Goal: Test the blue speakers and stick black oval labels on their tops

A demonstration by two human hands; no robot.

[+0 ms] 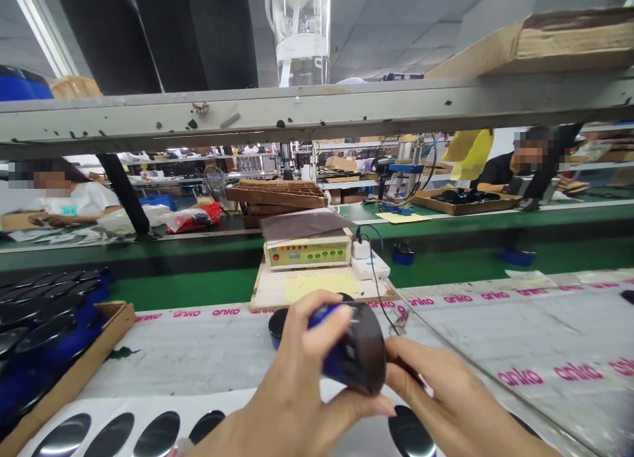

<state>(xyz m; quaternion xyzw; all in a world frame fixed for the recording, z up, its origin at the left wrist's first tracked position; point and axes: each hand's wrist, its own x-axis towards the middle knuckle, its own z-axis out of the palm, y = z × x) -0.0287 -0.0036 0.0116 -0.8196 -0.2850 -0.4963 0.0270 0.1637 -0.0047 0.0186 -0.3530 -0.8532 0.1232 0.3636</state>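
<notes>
My left hand point(307, 371) grips a rounded blue-and-black device point(354, 351), thumb below and fingers over its top, with its dark face turned to the right. My right hand point(436, 384) is closed at the device's right side, its fingertips touching or almost touching it. A dark sliver shows between the right fingers, but what it is stays hidden. From the white plug adapter point(361, 249) a thin black cord point(379, 285) runs down toward the right fingertips. Behind the left hand, another blue-and-black device point(278, 326) stands on the bench. Black oval discs point(158, 434) lie on a white sheet below.
A cardboard tray point(116, 312) full of blue-and-black devices stands left. Ahead is a control box point(307, 251) with buttons, before a green conveyor point(446, 269) carrying a blue device point(403, 253). A metal shelf beam point(317, 113) crosses overhead. Two people sit across the line.
</notes>
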